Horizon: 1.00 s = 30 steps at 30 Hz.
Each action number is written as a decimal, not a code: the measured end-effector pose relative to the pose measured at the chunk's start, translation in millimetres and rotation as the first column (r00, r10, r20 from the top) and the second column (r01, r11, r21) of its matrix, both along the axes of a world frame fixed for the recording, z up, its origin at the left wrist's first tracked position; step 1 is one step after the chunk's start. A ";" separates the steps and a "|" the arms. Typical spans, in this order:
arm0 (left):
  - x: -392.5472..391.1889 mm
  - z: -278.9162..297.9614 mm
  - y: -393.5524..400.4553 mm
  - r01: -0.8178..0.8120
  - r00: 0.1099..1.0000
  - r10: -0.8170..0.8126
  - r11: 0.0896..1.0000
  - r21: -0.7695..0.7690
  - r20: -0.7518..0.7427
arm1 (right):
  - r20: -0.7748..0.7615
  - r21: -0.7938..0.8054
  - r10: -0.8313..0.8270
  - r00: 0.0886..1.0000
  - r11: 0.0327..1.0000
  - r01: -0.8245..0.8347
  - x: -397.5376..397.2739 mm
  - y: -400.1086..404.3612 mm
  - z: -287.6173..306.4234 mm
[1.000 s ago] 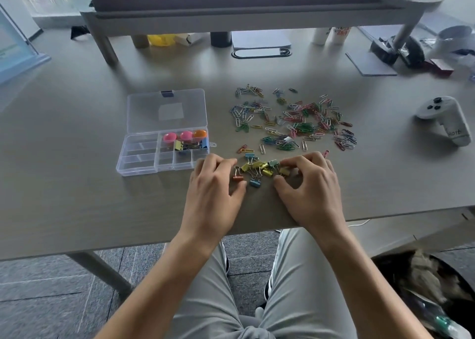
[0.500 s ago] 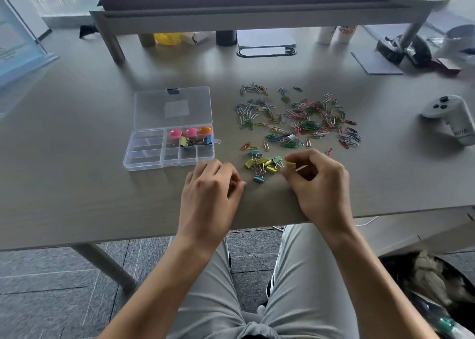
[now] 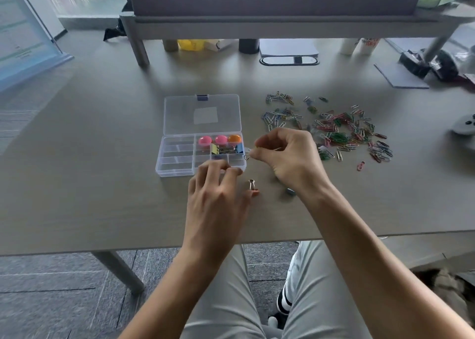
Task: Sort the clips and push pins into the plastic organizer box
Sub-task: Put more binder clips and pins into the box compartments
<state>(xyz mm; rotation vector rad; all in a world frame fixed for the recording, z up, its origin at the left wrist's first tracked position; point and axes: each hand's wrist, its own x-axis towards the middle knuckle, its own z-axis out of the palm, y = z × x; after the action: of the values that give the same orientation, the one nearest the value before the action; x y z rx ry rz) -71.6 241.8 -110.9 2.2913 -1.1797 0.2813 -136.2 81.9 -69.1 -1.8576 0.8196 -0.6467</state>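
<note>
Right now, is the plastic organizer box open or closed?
Open. The organizer box has its clear lid folded back flat on the desk, leaving the compartments uncovered, with binder clips visible inside one.

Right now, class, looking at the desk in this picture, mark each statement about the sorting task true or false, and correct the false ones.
1. The organizer box has its lid open. True.
2. The paper clips lie to the left of the box. False: they are scattered to its right.
3. The right hand pinches a small clip by the box's right edge. True.
4. Every compartment holds something. False: the left compartments look empty; only some on the right hold round push pins and binder clips.
5. An orange binder clip lies on the desk by the left hand. True.
</note>
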 end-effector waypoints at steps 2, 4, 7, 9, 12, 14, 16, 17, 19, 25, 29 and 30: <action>0.7 1.1 1.4 -0.022 1.000 0.022 1.000 -0.014 -0.004 | -0.049 -0.028 -0.010 0.999 1.000 0.009 13.4 0.3 -0.9; 0.0 1.2 0.8 -0.027 1.000 0.027 0.999 0.022 0.004 | -0.087 -0.057 -0.028 0.996 0.998 0.023 24.2 1.7 -4.3; -0.6 -0.2 -0.8 -0.044 0.999 0.043 0.994 0.100 0.006 | -0.136 -0.106 -0.071 0.988 0.993 0.057 35.0 5.1 -11.2; -1.5 -1.4 -1.1 -0.053 0.999 0.053 0.989 0.136 0.002 | -0.148 -0.130 -0.084 0.985 0.989 0.065 38.0 7.9 -14.3; -1.5 -2.1 -1.3 -0.061 0.998 0.066 0.985 0.163 -0.022 | -0.155 -0.165 -0.092 0.984 0.984 0.066 37.7 12.2 -17.5; -1.2 -1.7 -1.0 -0.059 0.998 0.064 0.983 0.173 -0.026 | -0.156 -0.197 -0.097 0.983 0.978 0.065 36.4 14.8 -19.4; -1.1 -1.2 -0.8 -0.057 0.998 0.063 0.982 0.178 -0.030 | -0.152 -0.225 -0.108 0.983 0.972 0.072 35.9 16.3 -20.8; -1.0 -1.0 -0.6 -0.056 0.998 0.063 0.982 0.178 -0.031 | -0.151 -0.245 -0.113 0.982 0.967 0.073 36.1 16.8 -21.2; -1.2 -0.2 -0.4 -0.054 0.998 0.061 0.984 0.172 -0.033 | -0.155 -0.300 -0.122 0.980 0.951 0.071 36.6 17.7 -22.1; -1.3 0.7 -0.5 -0.052 0.998 0.058 0.986 0.161 -0.032 | -0.169 -0.410 -0.125 0.978 0.911 0.046 35.5 18.8 -25.0; -1.8 1.0 -0.2 -0.052 0.998 0.057 0.984 0.170 -0.026 | -0.155 -0.387 -0.091 0.984 0.922 0.024 33.5 17.6 -23.8; -2.0 1.1 0.0 -0.054 0.998 0.059 0.984 0.171 -0.024 | -0.142 -0.383 -0.091 0.986 0.923 0.030 32.9 16.9 -22.2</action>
<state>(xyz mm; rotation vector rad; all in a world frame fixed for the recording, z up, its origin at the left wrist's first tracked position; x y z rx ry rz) -73.6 241.7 -109.9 2.4711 -1.1652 0.1726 -103.3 98.8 -91.3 -2.2661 0.9052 -0.7452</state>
